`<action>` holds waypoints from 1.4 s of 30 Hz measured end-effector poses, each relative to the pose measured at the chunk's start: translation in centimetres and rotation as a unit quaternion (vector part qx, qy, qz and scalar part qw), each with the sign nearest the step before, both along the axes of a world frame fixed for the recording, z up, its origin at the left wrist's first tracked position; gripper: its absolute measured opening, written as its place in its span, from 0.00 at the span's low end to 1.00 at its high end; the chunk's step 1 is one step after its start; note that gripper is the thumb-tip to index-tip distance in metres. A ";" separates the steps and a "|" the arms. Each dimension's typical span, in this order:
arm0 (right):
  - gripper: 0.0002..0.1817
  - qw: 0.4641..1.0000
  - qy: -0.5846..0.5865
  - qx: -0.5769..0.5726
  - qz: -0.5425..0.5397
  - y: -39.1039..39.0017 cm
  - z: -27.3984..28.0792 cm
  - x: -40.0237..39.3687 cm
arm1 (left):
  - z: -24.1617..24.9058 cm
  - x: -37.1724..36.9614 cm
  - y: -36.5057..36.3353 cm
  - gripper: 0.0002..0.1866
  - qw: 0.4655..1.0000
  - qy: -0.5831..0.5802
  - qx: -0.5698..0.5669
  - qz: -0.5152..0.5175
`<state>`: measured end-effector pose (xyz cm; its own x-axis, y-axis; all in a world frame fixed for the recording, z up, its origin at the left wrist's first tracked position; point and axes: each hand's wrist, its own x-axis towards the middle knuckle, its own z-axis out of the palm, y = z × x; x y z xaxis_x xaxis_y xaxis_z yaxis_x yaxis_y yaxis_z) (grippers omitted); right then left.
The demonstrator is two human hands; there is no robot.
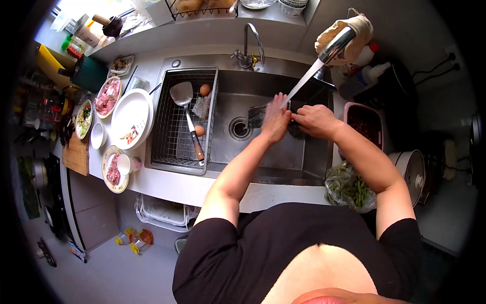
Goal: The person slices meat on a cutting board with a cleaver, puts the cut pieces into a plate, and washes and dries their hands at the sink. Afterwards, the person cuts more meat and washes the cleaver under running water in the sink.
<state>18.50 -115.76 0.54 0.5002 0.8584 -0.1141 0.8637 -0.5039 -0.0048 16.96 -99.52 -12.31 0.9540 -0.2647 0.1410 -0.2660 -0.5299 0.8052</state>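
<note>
Under a running stream of water in the steel sink point(228, 147), my left hand point(276, 120) has its fingers stretched out and a little blurred by motion. Just beside it, my right hand point(318, 120) has its fingers curled in, the tips touching or nearly touching my left hand. A dark, speckled thing point(257, 115) lies beneath both hands; its kind cannot be made out. The water falls from a faucet point(336, 45) with a cloth point(358, 38) wrapped around it. What my right fingers close on is hidden.
Left in the sink, a wire rack point(172, 147) bears a spatula point(188, 114) and two eggs point(205, 89). White plates point(132, 104), raw meat point(108, 96) and a cup point(125, 164) stand further left. At right are a bag of green pods point(352, 190) and a pink-rimmed basin point(349, 109).
</note>
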 end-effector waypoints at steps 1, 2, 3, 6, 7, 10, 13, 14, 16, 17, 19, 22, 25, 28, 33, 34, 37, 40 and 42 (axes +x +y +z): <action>0.15 1.000 -0.001 0.017 -0.006 -0.3 0.2 -0.2 | 0.1 -0.2 0.4 0.36 0.999 -0.003 0.036 -0.001; 0.15 1.000 -0.001 0.017 -0.007 -0.7 0.4 -0.4 | -0.4 -0.2 0.9 0.36 0.999 -0.003 0.036 -0.002; 0.17 0.999 -0.002 0.029 -0.014 -1.2 0.6 -0.5 | -1.2 -0.2 1.5 0.36 0.998 0.019 0.052 0.014; 0.19 0.999 0.002 0.043 -0.034 -2.5 1.7 -1.2 | -3.1 -0.3 3.4 0.36 0.993 0.080 0.072 0.044; 0.20 0.998 0.007 0.045 -0.045 -2.9 1.9 -1.4 | -3.7 -0.2 4.1 0.36 0.988 0.119 0.076 0.058; 0.17 0.992 0.047 0.057 -0.100 -4.2 1.8 -2.1 | -5.8 0.5 5.4 0.38 0.962 0.228 0.105 0.109; 0.15 0.951 0.150 0.161 -0.217 -4.9 -0.8 -2.9 | -8.7 3.0 5.4 0.37 0.948 0.281 -0.020 0.146; 0.13 0.909 0.228 0.220 -0.269 -4.6 -2.3 -3.0 | -8.8 3.6 5.4 0.37 0.926 0.293 -0.171 0.163; 0.13 0.813 0.371 0.256 -0.368 -4.0 -3.4 -3.3 | -7.8 4.1 4.4 0.35 0.874 0.301 -0.318 0.209; 0.13 0.685 0.499 0.282 -0.450 -3.2 -3.5 -3.5 | -7.2 4.3 3.6 0.33 0.798 0.301 -0.458 0.252; 0.13 0.604 0.547 0.342 -0.468 -2.0 -4.7 -3.6 | -6.5 4.6 1.3 0.33 0.871 0.242 -0.366 0.223; 0.12 0.383 0.632 0.443 -0.507 -0.4 -5.3 -3.5 | -4.3 4.0 -1.5 0.34 0.984 0.096 -0.082 0.127; 0.11 0.355 0.648 0.450 -0.502 0.6 -4.9 -3.4 | -1.5 2.6 -2.3 0.35 0.993 0.070 0.051 0.078; 0.11 0.344 0.659 0.444 -0.501 -0.2 -4.4 -3.8 | -2.0 3.1 -1.8 0.35 0.990 0.081 0.100 0.058; 0.12 0.354 0.678 0.436 -0.473 -2.3 -1.0 -5.2 | -2.4 3.4 -0.5 0.33 0.989 0.074 0.096 0.086; 0.12 0.377 0.667 0.423 -0.484 -2.8 -0.1 -5.6 | -2.1 3.3 -0.4 0.32 0.984 0.090 0.123 0.095; 0.12 0.388 0.667 0.417 -0.480 -4.7 2.1 -7.2 | -1.8 3.7 0.7 0.33 0.960 0.125 0.244 0.050; 0.12 0.377 0.645 0.443 -0.495 -6.5 3.9 -8.6 | -2.3 3.8 1.3 0.35 0.951 0.198 0.173 0.163; 0.12 0.397 0.622 0.464 -0.490 -7.4 4.1 -8.9 | -4.0 3.7 2.0 0.35 0.950 0.179 0.193 0.170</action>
